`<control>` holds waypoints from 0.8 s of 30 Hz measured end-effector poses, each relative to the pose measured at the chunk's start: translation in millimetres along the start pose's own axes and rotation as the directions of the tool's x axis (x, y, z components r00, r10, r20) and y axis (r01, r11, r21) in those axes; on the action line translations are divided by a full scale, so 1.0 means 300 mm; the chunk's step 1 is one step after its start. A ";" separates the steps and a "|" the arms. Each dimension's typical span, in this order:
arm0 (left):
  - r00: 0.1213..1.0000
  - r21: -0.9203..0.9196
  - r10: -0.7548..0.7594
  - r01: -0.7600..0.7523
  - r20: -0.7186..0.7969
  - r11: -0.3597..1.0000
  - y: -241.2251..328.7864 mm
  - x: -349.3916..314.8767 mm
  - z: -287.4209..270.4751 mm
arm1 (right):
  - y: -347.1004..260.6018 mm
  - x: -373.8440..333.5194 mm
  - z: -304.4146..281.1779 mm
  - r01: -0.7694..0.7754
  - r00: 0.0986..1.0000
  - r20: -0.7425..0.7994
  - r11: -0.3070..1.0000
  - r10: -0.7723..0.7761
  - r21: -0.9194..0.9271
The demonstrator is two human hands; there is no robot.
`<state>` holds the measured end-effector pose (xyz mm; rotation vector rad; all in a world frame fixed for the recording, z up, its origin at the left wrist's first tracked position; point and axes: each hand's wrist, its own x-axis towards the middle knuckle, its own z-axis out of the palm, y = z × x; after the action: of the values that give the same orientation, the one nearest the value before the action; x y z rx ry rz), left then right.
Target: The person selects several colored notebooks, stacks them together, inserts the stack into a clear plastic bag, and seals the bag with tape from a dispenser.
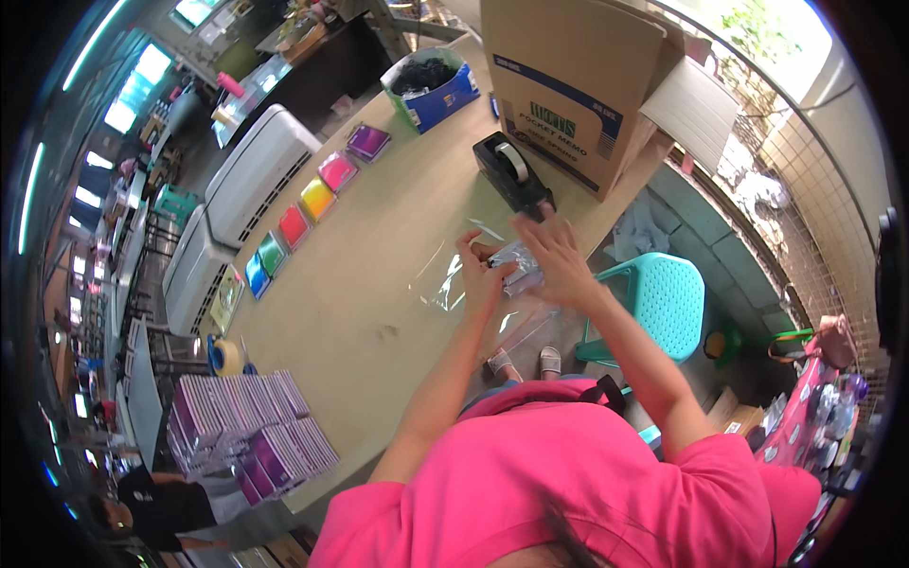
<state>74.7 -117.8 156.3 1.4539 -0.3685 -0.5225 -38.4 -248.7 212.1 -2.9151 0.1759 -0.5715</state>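
A clear-wrapped packet (518, 261) sits between the hands, near the edge of the table (365, 265); fingers cover its ends, so I cannot tell its long axis or pointing. The left hand (481, 273) pinches its left side; the right hand (559, 263), blurred, stretches over it, grip unclear. Beyond clear film (443, 287), tabletop stretches left to coloured packs (294, 225); a tape dispenser (512, 172) bounds the far side.

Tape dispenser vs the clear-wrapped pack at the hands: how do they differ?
Colour: the dispenser is black, the pack clear and shiny.
Position: the dispenser stands on the table; the pack is between the left hand and right hand.
Shared: both are near the right hand.
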 end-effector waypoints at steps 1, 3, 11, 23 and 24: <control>0.999 -0.036 0.030 -0.030 0.011 0.999 -0.057 -0.013 -0.043 | 0.001 0.008 0.041 -0.057 0.990 0.135 0.991 0.041 0.119; 0.993 0.091 0.119 -0.119 -0.002 0.989 -0.219 -0.055 -0.175 | 0.056 0.074 0.158 -0.138 0.920 0.391 0.933 -0.004 0.332; 0.965 0.871 0.133 -0.263 0.228 0.415 -0.363 -0.336 -0.279 | -0.170 0.111 -0.052 -0.099 0.990 0.142 0.599 -0.024 0.794; 0.981 0.857 0.180 -0.150 0.068 0.493 -0.293 -0.388 -0.430 | -1.710 0.150 0.166 0.771 0.482 -0.474 0.099 -0.737 0.629; 0.934 0.877 0.347 -0.234 0.083 0.420 -0.343 -0.397 -0.461 | -1.787 0.121 0.234 0.832 0.445 -0.442 0.177 -0.779 0.526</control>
<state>38.0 59.0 50.1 2.3577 -0.8804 0.1172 66.4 280.8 260.0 -1.9498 -1.4067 -0.6502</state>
